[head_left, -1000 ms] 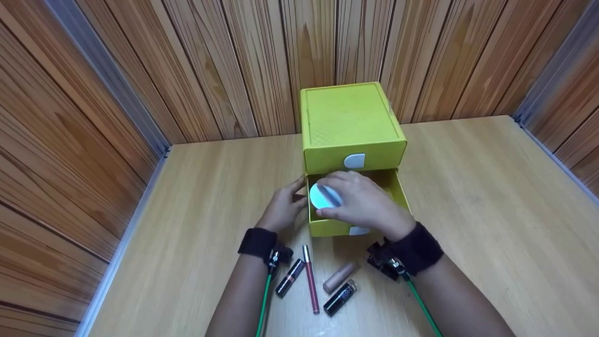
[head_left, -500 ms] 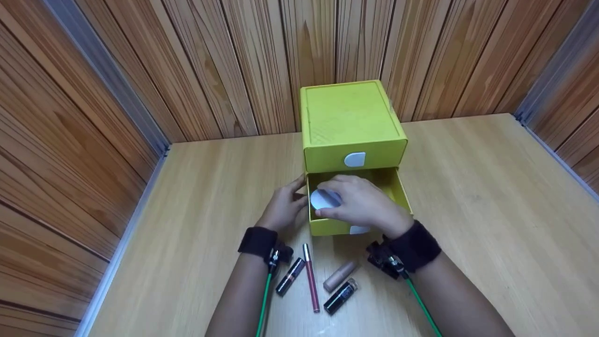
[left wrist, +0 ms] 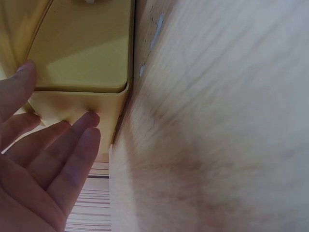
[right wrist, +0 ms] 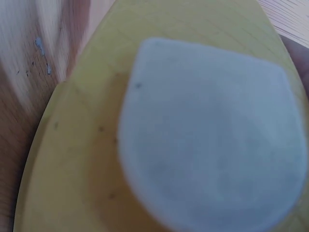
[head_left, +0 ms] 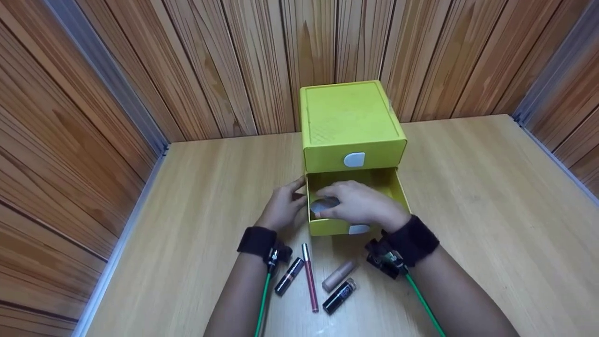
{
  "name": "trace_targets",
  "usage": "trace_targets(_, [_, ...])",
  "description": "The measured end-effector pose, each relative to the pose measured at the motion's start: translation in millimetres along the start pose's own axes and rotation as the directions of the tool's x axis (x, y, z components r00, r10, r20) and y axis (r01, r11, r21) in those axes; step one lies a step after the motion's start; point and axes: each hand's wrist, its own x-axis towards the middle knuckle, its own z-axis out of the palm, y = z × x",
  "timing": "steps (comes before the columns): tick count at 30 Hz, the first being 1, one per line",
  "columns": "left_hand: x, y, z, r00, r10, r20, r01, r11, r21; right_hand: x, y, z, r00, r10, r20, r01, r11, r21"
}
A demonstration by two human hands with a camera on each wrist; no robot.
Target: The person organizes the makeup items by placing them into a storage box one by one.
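Note:
A yellow-green two-drawer box (head_left: 351,114) stands against the back wall with its lower drawer (head_left: 328,228) pulled out. My right hand (head_left: 359,203) reaches into that drawer and holds a round, shiny disc (head_left: 323,206), perhaps a compact, between thumb and fingers. The hand hides part of the disc. On the left, my left hand (head_left: 281,206) rests its fingertips against the box's side; the left wrist view shows those fingers (left wrist: 79,150) fairly straight on the yellow wall (left wrist: 108,108). A white pull tab (right wrist: 212,140) on the yellow drawer front fills the right wrist view.
In front of the drawer lie a dark lipstick tube (head_left: 289,276), a slim pink tube with a silver end (head_left: 310,278), a mauve-grey tube (head_left: 338,275) and a black tube (head_left: 339,296). The upper drawer (head_left: 327,160) is closed. Wood-panelled walls (head_left: 252,65) surround the table.
My right hand has lowered slightly into the drawer with the disc, which tilts flatter and turns from bright cyan to grey. My left hand has hardly moved.

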Motion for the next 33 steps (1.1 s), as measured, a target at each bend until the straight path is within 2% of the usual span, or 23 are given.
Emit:
trace_targets(6, [1.0,0.9,-5.3,1.0,0.0,-0.012,0.0,1.0,0.015,6.1,0,-3,1.0,-0.021,0.017,0.02,1.0,0.011])
trace_targets(12, [-1.3,-3.8,-3.6,1.0,-0.02,-0.003,0.02,1.0,0.011,7.0,1,1,0.999,-0.042,0.021,0.042,0.999,-0.002])
trace_targets(18, [-0.5,-4.2,-2.9,1.0,0.009,0.001,-0.009,1.0,-0.014,4.8,2,2,1.0,-0.025,0.005,0.025,0.999,-0.022])
trace_targets(23, [0.5,-2.2,-3.0,1.0,-0.016,-0.002,0.016,1.0,-0.008,0.7,0,0,1.0,-0.012,0.002,0.012,0.999,-0.038])
trace_targets(29, [1.2,0.5,-0.9,0.999,-0.03,-0.014,0.03,1.0,-0.008,-9.4,3,-6,0.997,-0.073,-0.003,0.073,0.997,-0.023])
trace_targets(31, [1.3,1.1,0.5,0.999,-0.035,-0.015,0.034,0.999,-0.008,-17.0,8,-8,0.993,-0.116,-0.03,0.116,0.993,-0.002])
trace_targets(33, [1.6,1.9,1.6,0.999,-0.038,-0.011,0.038,0.999,-0.014,-27.8,16,-12,0.982,-0.161,-0.095,0.165,0.986,0.026])
